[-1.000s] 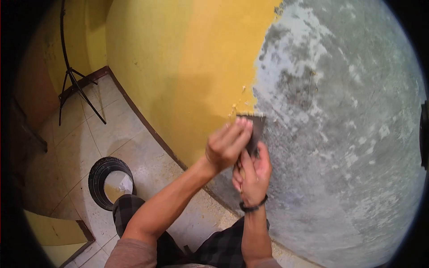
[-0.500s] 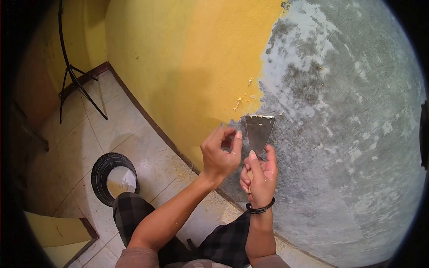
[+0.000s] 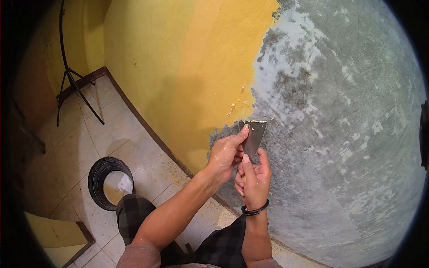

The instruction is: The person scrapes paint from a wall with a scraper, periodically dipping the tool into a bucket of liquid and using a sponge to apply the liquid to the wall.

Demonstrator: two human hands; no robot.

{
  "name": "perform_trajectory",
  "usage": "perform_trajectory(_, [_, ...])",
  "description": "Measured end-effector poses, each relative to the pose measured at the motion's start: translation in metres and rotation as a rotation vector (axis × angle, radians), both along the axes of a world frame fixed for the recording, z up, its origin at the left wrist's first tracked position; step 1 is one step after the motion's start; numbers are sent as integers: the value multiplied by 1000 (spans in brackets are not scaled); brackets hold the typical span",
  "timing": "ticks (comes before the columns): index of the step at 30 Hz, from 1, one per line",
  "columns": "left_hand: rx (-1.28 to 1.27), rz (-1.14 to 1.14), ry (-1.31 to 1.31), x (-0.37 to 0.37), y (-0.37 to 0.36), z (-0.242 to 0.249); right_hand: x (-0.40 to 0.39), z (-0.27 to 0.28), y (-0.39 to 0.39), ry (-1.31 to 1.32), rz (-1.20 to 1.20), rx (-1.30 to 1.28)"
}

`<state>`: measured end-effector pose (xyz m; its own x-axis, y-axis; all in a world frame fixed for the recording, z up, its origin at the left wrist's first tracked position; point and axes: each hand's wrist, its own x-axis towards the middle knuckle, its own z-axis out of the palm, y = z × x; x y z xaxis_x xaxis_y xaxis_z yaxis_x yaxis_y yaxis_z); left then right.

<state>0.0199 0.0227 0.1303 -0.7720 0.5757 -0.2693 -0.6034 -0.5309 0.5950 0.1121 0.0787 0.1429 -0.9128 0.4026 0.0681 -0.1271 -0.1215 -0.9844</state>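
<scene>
A putty knife (image 3: 256,137) with a wide dark metal blade is held upright in front of the wall, pale scrapings along its top edge. My right hand (image 3: 255,182) is closed round its handle, thumb on the base of the blade. My left hand (image 3: 223,155) grips the blade's left side, its thumb on the face near the top edge and its other fingers partly hidden behind. Beyond the blade is the wall: yellow paint (image 3: 196,71) on the left with a ragged edge, bare grey plaster (image 3: 330,178) on the right. Loose paint flakes (image 3: 233,107) cling near that edge.
A black bucket (image 3: 94,183) with pale material inside stands on the tiled floor (image 3: 123,138), beside my left knee. A black tripod stand (image 3: 67,69) is at the upper left. Paint scrapings (image 3: 225,216) lie along the foot of the wall. A low yellow wall corner (image 3: 58,232) juts in at lower left.
My left hand has moved from beside the putty knife onto its blade, thumb now pressed on the face. The knife and my right hand are slightly lower and further left in view.
</scene>
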Motion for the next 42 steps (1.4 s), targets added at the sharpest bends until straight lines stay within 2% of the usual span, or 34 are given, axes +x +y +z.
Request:
perform_trajectory(8, [61,18,-29,1,3,1,2,4,-2,-11,-3,15])
perform_trajectory(12, [-29,13,2,-2,3,5,-1,8,-3,-27,-12,-4])
perform_trajectory(14, [90,-17,27,-9,5,-2,-6,11,-7,-25,-24,-32])
perform_trajectory(16, [62,-49,-11,-1,2,0,-5,12,-9,-4,-22,-21])
perform_trajectory(20, [-42,25,31,-3,8,3,-2,5,0,27,24,-26])
perform_trajectory(22, [188,52,17,-15,6,11,-17,13,-7,71,12,-24])
perform_trajectory(23, [93,-118,-62,-18,-6,15,-17,14,-9,50,-6,-27])
perform_trajectory(26, [73,-15,-2,-4,7,-4,-2,-1,-7,38,-17,-10])
perform_trajectory(27, [-55,0,32,0,8,-4,-2,1,-7,37,-26,7])
perform_trajectory(30, [65,58,0,-8,13,0,-9,12,-5,11,-23,-22])
perform_trajectory(31, [215,64,-4,-18,17,-3,-16,17,-11,24,-24,-17])
perform_trajectory(35, [173,26,-45,-12,13,-7,-4,2,-16,4,-129,51])
perform_trajectory(38, [110,58,-34,-11,18,-8,-6,15,-17,-17,-80,-10])
perform_trajectory(39, [122,-16,-84,-8,7,2,-5,17,-16,-35,-58,12])
perform_trajectory(42, [87,2,-72,-4,6,-1,-6,3,-14,19,-72,-2])
